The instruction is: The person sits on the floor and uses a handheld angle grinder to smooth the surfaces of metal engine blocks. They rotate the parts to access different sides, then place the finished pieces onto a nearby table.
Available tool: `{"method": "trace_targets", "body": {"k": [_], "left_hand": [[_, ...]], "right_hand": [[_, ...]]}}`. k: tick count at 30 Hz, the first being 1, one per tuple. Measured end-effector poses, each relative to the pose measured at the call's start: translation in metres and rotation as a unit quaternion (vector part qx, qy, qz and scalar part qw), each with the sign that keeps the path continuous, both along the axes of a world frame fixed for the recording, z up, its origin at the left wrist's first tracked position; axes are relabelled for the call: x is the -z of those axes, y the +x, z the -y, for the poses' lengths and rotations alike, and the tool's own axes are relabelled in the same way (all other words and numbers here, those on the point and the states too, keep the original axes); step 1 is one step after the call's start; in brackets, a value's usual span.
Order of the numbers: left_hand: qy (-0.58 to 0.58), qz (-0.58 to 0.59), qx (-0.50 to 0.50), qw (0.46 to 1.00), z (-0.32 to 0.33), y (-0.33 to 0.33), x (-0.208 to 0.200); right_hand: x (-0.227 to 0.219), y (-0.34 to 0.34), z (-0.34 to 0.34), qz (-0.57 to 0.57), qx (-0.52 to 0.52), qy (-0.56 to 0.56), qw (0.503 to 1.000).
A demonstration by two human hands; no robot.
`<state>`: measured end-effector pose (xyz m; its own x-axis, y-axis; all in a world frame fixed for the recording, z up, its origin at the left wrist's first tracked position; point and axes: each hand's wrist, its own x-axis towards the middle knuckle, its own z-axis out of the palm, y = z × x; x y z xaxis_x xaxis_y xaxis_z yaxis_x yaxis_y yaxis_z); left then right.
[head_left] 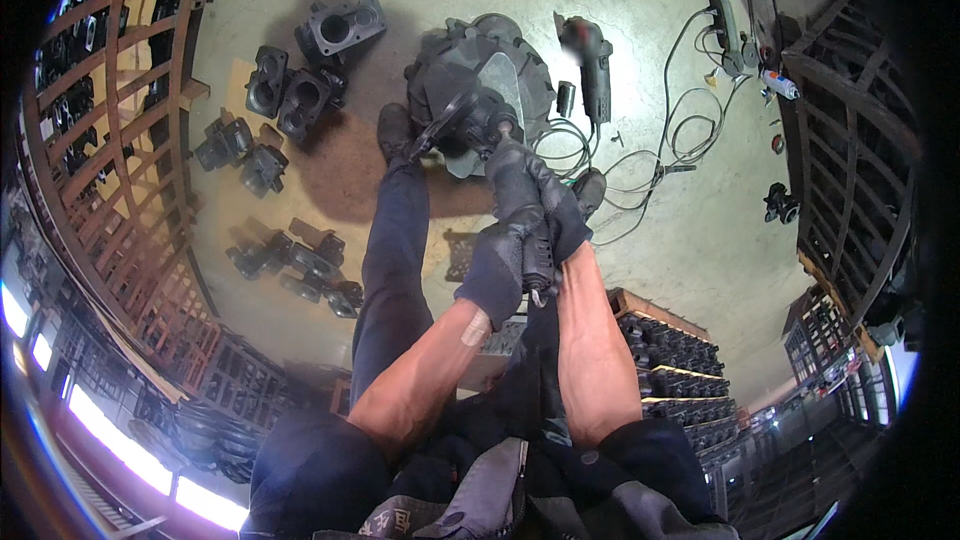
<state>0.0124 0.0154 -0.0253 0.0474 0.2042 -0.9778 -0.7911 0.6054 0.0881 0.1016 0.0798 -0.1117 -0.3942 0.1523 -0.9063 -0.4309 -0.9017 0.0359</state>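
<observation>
From the head camera, looking straight down, both gloved hands are wrapped around the body of an angle grinder (478, 125) whose disc end meets a large dark metal casting (500, 75) standing on the concrete floor (640, 240). The left hand (497, 265) is closed around the rear of the tool, low and near the body, probably to steady its tail and carry the weight; the right hand (540, 190) is closed further forward along the barrel, nearer the head, likely so that it can steer the disc against the casting. The person's left foot (393, 130) is planted just beside the casting, seemingly to brace the stance. A cable (640, 175) runs in loose loops over the floor to the right, clear of the work. A second grinder (590, 55) lies just beyond the casting, within easy reach. To the left, smaller dark castings (300, 90) sit in groups on flat cardboard (240, 210), apart from the piece in hand. Wooden crates (120, 140) curve along the left edge, and stacked dark parts on pallets (680, 360) stand at lower right.
</observation>
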Motion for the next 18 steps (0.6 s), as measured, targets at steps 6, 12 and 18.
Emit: {"method": "trace_targets", "body": {"k": [6,12,18], "left_hand": [[-0.02,-0.006,-0.03,0.999,-0.008,0.0,-0.012],[0.016,-0.056,0.021,0.998,-0.007,0.001,-0.008],[0.037,-0.01,0.043,0.998,-0.004,0.005,-0.027]], "right_hand": [[0.002,0.004,0.004,0.022,-0.016,0.0,1.0],[-0.003,-0.001,-0.004,0.035,-0.034,-0.04,0.998],[-0.027,0.013,0.001,-0.034,0.029,0.019,0.999]]}}
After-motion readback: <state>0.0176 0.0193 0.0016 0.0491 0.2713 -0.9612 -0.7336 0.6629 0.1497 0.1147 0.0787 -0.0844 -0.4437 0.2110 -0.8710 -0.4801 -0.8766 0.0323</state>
